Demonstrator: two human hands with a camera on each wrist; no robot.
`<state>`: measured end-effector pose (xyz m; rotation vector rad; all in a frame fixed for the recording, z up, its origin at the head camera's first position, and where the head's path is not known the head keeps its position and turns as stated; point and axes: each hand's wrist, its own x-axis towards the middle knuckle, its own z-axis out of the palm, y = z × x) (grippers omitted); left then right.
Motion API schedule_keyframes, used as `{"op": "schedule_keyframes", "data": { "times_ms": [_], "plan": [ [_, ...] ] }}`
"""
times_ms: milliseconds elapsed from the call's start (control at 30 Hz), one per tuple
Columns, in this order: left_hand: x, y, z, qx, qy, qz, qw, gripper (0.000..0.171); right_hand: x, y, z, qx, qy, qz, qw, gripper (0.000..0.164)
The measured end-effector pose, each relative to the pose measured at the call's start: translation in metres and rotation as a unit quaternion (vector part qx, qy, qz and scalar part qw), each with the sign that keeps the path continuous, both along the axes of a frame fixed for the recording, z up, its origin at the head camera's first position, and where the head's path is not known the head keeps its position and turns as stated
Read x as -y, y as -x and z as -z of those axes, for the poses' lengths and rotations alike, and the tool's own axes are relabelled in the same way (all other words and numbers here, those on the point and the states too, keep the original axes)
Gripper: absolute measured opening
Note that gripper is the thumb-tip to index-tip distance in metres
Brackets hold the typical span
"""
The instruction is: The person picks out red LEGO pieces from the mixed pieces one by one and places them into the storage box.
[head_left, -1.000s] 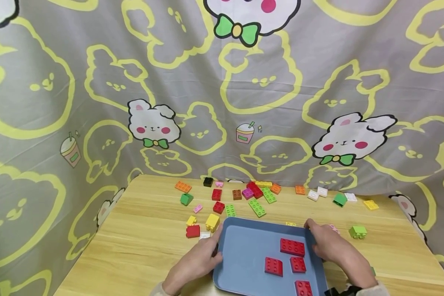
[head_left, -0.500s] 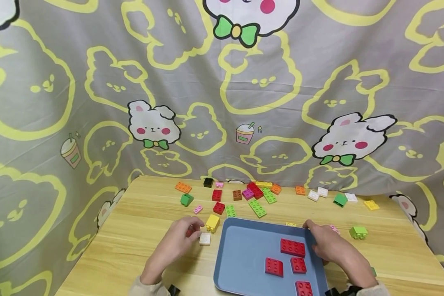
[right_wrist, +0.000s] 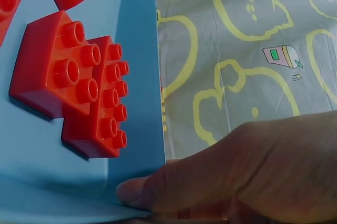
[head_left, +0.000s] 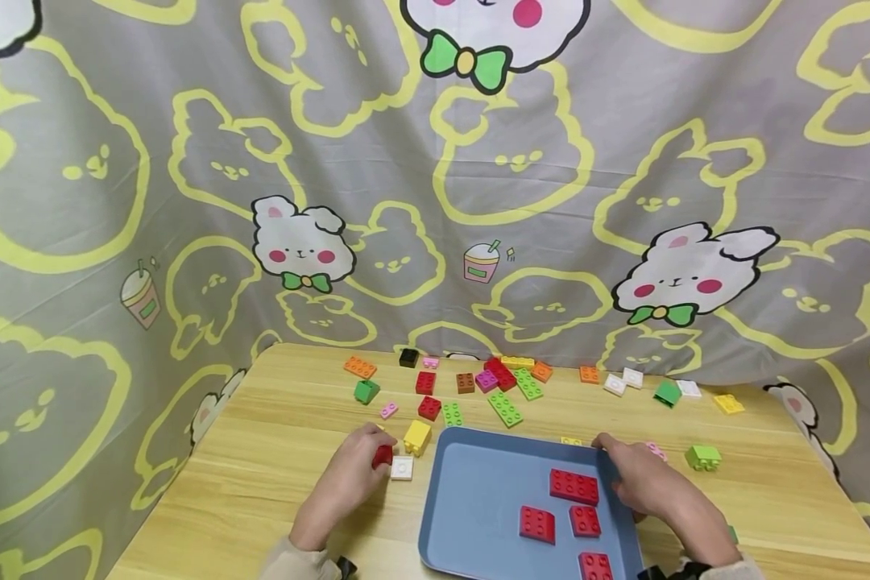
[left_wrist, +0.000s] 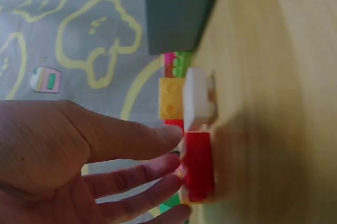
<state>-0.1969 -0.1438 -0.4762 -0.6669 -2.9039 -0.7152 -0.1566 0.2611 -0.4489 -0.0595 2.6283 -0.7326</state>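
Note:
My left hand (head_left: pixel 351 467) is at a red toy building brick (head_left: pixel 383 457) left of the tray, its thumb and fingers around the brick. In the left wrist view, the thumb (left_wrist: pixel 158 135) and fingertips meet the red brick's (left_wrist: pixel 199 163) studded side. Beside it lie a white flat brick (head_left: pixel 402 468) and a yellow brick (head_left: pixel 416 437). My right hand (head_left: pixel 648 475) grips the far right corner of the blue-grey tray (head_left: pixel 438 491), thumb (right_wrist: pixel 137 190) over its rim. Several red bricks (head_left: pixel 573 486) sit inside the tray.
Loose bricks lie along the back of the table, including an orange brick (head_left: pixel 360 367), a black brick (head_left: pixel 408 358) and a green plate brick (head_left: pixel 505 408). At right is a lime brick (head_left: pixel 703 457). A patterned curtain (head_left: pixel 377 161) stands behind and at the left.
My left hand has let go of the tray's left rim and moved left to the red brick, its fingers closing around it. The right hand stays on the tray corner.

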Motion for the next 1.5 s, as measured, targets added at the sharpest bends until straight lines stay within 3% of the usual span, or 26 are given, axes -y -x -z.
{"op": "schedule_keyframes", "data": {
  "times_ms": [167, 333, 567, 733, 1033, 1133, 1267, 1500],
  "plan": [
    [-0.001, 0.000, 0.010, -0.040, 0.020, -0.016, 0.9988, 0.032, 0.000, 0.000, -0.001, -0.003, -0.007, -0.005, 1.000, 0.044],
    [-0.002, 0.001, 0.016, -0.073, 0.027, -0.009, 0.9969, 0.024, 0.001, 0.000, -0.001, -0.011, -0.012, -0.014, 1.000, 0.044],
    [-0.002, 0.001, 0.016, -0.078, 0.023, -0.010, 0.9966, 0.021, 0.001, -0.001, 0.000, -0.012, 0.001, -0.010, 1.000, 0.043],
    [-0.003, -0.001, 0.011, -0.072, 0.017, -0.015, 0.9971, 0.021, 0.001, -0.001, 0.000, -0.006, 0.010, -0.007, 1.000, 0.043],
    [-0.003, -0.009, -0.012, -0.057, -0.028, -0.030, 0.9975, 0.031, 0.004, 0.001, 0.002, -0.003, 0.015, -0.011, 1.000, 0.044],
    [-0.009, -0.014, -0.021, -0.053, -0.039, -0.012, 0.9977, 0.035, 0.004, 0.002, 0.001, 0.003, 0.022, -0.007, 1.000, 0.044],
    [-0.026, -0.023, -0.033, -0.040, -0.056, 0.036, 0.9970, 0.035, 0.003, 0.002, 0.001, 0.000, 0.023, -0.005, 1.000, 0.046],
    [-0.064, -0.040, -0.032, 0.023, -0.022, 0.131, 0.9908, 0.028, -0.001, 0.000, 0.002, 0.002, 0.004, -0.009, 1.000, 0.050]
  ]
}}
